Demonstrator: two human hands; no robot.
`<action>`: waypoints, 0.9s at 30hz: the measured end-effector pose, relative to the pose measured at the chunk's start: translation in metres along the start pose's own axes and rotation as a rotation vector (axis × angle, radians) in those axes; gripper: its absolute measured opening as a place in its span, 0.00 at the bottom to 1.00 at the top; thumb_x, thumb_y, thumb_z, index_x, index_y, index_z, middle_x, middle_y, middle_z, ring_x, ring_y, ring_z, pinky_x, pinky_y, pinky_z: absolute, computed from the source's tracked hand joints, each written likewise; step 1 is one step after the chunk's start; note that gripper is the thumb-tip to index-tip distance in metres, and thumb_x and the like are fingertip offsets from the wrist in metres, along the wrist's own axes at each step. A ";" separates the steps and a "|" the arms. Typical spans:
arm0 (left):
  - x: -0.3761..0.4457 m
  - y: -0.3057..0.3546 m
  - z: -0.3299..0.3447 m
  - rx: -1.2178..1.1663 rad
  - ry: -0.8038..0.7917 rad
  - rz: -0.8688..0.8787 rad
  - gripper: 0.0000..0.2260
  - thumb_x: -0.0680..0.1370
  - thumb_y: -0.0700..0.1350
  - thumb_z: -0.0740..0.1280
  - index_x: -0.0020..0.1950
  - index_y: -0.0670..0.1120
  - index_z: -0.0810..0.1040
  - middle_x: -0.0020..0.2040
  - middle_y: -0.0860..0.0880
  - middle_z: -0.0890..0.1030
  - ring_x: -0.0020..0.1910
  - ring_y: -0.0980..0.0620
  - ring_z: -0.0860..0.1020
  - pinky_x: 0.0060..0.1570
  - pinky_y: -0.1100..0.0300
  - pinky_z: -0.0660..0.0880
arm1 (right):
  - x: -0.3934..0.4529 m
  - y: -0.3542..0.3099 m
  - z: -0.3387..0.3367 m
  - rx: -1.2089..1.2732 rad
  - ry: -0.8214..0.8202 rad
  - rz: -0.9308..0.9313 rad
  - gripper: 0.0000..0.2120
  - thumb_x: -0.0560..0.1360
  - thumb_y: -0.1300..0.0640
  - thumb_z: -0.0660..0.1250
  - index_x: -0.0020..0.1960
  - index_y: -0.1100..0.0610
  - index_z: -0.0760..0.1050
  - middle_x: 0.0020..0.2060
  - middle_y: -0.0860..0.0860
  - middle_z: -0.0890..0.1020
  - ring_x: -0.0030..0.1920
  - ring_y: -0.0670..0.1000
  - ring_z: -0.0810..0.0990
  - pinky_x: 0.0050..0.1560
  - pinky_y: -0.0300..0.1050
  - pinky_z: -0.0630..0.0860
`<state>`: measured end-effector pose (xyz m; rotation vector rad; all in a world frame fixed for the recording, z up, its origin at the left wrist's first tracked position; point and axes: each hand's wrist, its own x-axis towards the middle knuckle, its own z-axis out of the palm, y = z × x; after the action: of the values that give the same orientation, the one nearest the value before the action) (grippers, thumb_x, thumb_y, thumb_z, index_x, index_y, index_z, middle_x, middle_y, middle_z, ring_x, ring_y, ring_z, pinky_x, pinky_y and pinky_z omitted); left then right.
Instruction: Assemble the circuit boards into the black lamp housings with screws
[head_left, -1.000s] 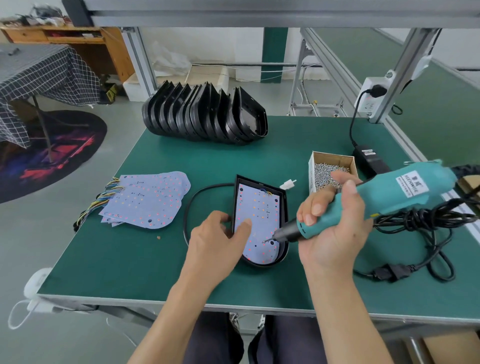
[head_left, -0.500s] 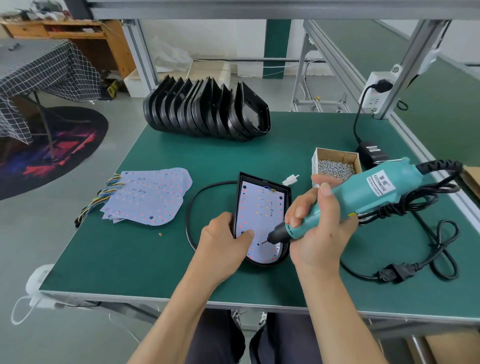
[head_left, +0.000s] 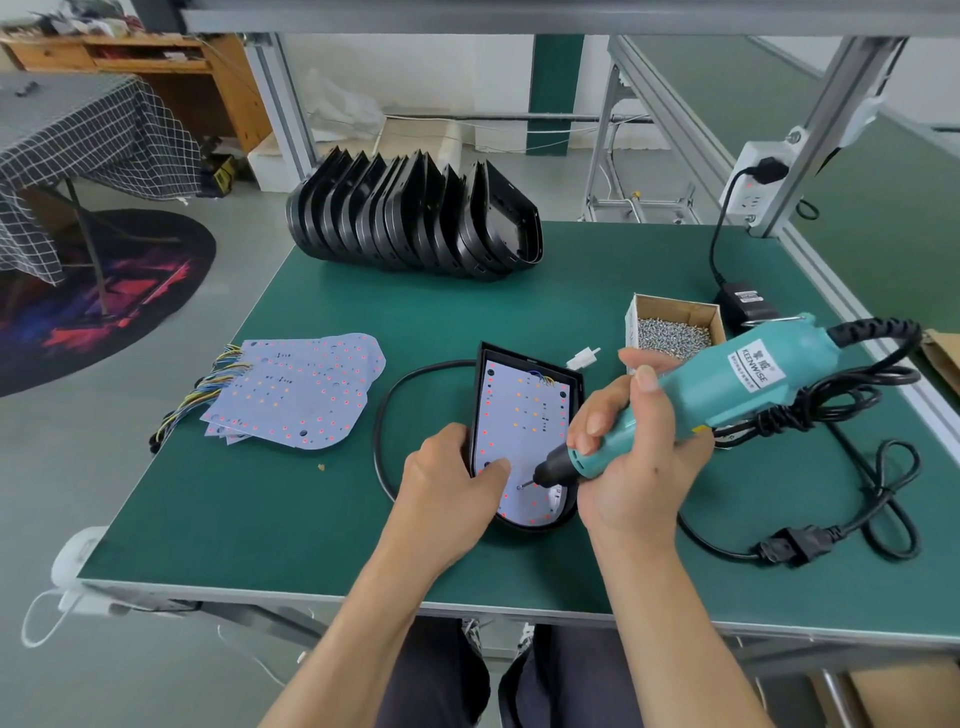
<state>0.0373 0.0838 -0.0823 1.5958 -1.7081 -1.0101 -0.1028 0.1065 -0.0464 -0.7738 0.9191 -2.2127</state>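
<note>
- My right hand (head_left: 631, 457) grips the teal electric screwdriver (head_left: 727, 389), fingers wrapped round the barrel; the bit tip sits on a screw (head_left: 521, 486) in the lower part of the circuit board (head_left: 519, 415).
- My left hand (head_left: 449, 480) holds the black lamp housing (head_left: 574, 395) at its left edge, thumb pressed on the board just left of the bit.
- The housing lies flat on the green bench mat (head_left: 519, 312), board seated inside it; everything below is placed from this housing.
- Black cable (head_left: 387, 405) loops out from its left side; a small white connector (head_left: 584, 357) lies by its top right corner.
- Left of the housing: stack of loose circuit boards (head_left: 296, 395) with coloured wires (head_left: 208, 384).
- Behind it: row of empty black housings (head_left: 415, 223) standing on edge.
- Right of it, behind my right hand: cardboard box of screws (head_left: 672, 325).
- Further right: the screwdriver's coiled black cord (head_left: 857, 467) and power adapter (head_left: 745, 304).
</note>
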 end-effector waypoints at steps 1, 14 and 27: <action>0.000 0.000 0.000 0.005 0.009 0.004 0.14 0.76 0.47 0.71 0.37 0.45 0.67 0.27 0.57 0.69 0.27 0.55 0.65 0.26 0.66 0.64 | 0.000 0.000 0.000 -0.011 -0.005 -0.006 0.04 0.78 0.53 0.66 0.48 0.50 0.80 0.24 0.49 0.72 0.21 0.52 0.67 0.28 0.43 0.66; -0.002 0.002 0.002 0.018 0.035 -0.020 0.14 0.76 0.47 0.71 0.38 0.43 0.69 0.32 0.51 0.72 0.28 0.55 0.65 0.25 0.66 0.65 | -0.003 0.000 0.008 -0.091 -0.018 -0.017 0.07 0.77 0.52 0.68 0.43 0.41 0.79 0.24 0.47 0.72 0.22 0.52 0.67 0.30 0.42 0.67; -0.003 0.006 0.001 0.030 0.030 -0.056 0.13 0.76 0.48 0.70 0.43 0.39 0.73 0.38 0.42 0.78 0.32 0.50 0.66 0.26 0.63 0.64 | -0.005 0.005 0.004 -0.089 -0.070 -0.032 0.05 0.77 0.55 0.66 0.45 0.46 0.78 0.24 0.48 0.72 0.22 0.53 0.68 0.30 0.42 0.67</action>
<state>0.0340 0.0871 -0.0776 1.6778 -1.6743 -0.9864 -0.0955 0.1055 -0.0489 -0.9070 0.9820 -2.1705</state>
